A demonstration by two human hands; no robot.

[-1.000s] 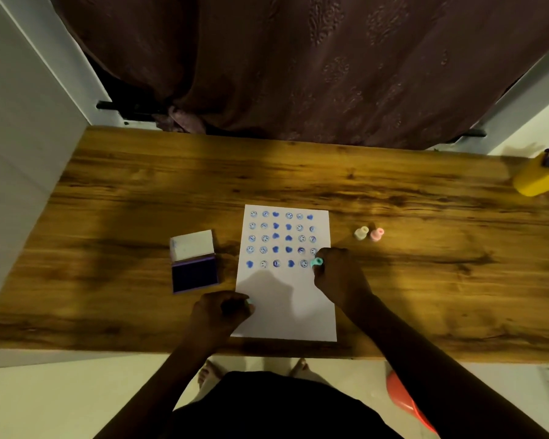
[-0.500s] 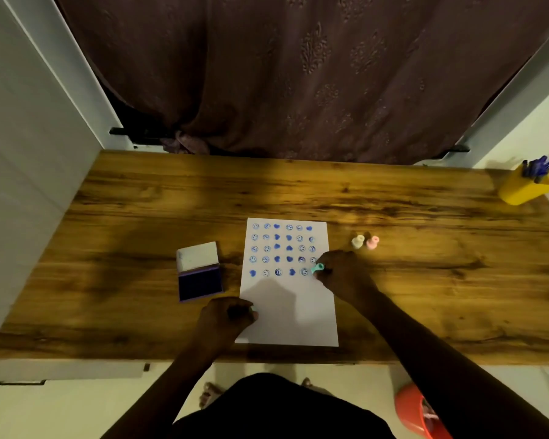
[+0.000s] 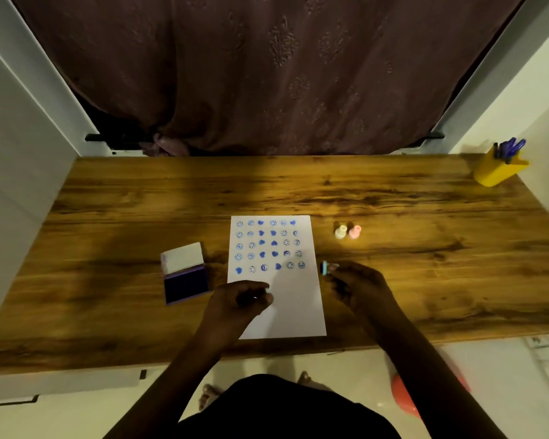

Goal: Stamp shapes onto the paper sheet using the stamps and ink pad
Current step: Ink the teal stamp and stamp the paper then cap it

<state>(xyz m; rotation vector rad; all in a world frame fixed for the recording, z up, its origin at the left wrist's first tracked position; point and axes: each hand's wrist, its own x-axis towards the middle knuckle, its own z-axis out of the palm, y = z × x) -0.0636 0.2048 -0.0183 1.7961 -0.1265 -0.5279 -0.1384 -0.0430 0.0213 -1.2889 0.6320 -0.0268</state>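
**Five rows stamped, more ink needed**

The white paper sheet lay mid-table, five rows of blue prints on top. The right hand pinched a small teal stamp just off its right edge. The left hand was curled, maybe around another stamp. Next, probably dab the open blue ink pad.

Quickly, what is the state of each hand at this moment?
Left hand: closed over the white paper sheet; it seems to hold something small, cannot tell what.
Right hand: closed on a small light green stamp.
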